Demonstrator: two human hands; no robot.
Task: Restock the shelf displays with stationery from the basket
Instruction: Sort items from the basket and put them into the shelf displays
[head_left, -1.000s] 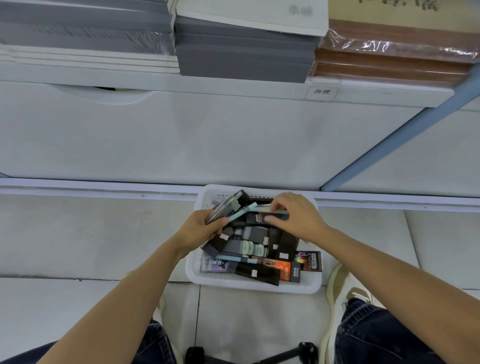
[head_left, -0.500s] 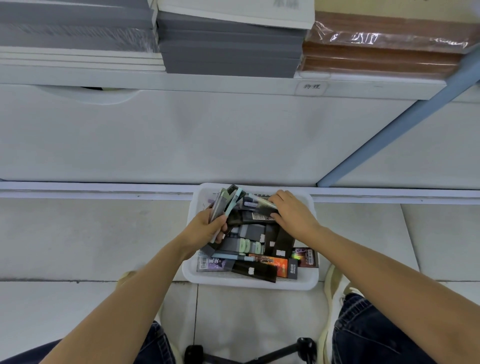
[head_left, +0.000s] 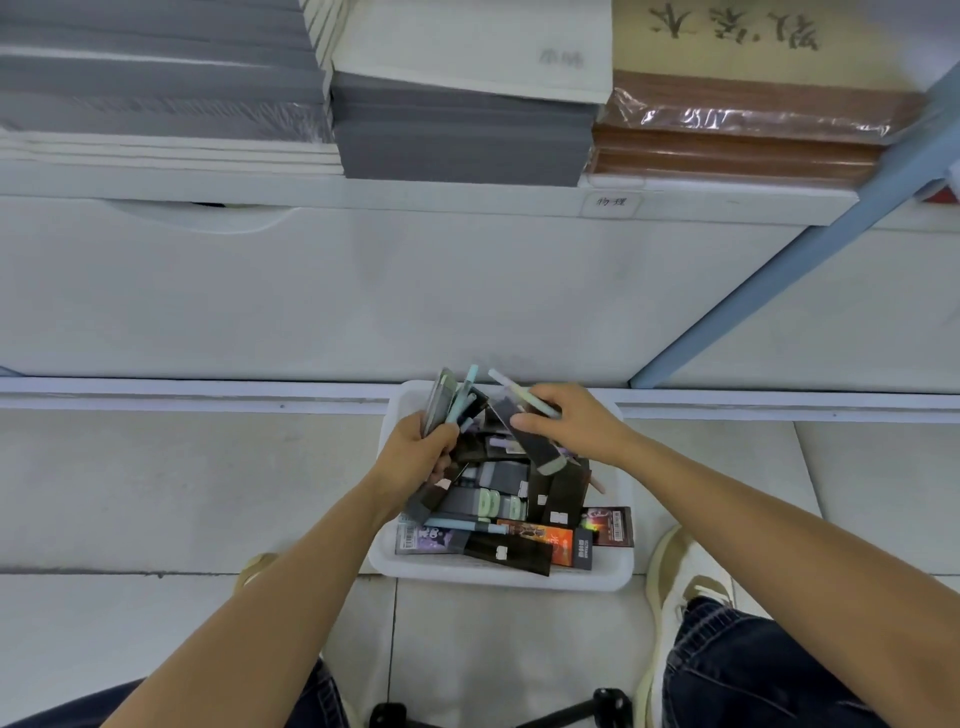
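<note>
The white plastic basket (head_left: 498, 581) sits on the pale tiled floor (head_left: 156, 493) against the foot of the white shelf unit (head_left: 415, 291). It is filled with loose dark pen packets (head_left: 506, 552). The left hand (head_left: 415, 457) curls round a fanned bunch of dark packets and pale blue pens (head_left: 447, 405), held over the basket's far left corner. The right hand (head_left: 582, 428) pinches 1 long dark packet with a pale green pen (head_left: 530, 441), tilted just beside that bunch. On the shelf above lie grey notebook stacks (head_left: 457, 140) and a brown wrapped stack (head_left: 727, 150).
</note>
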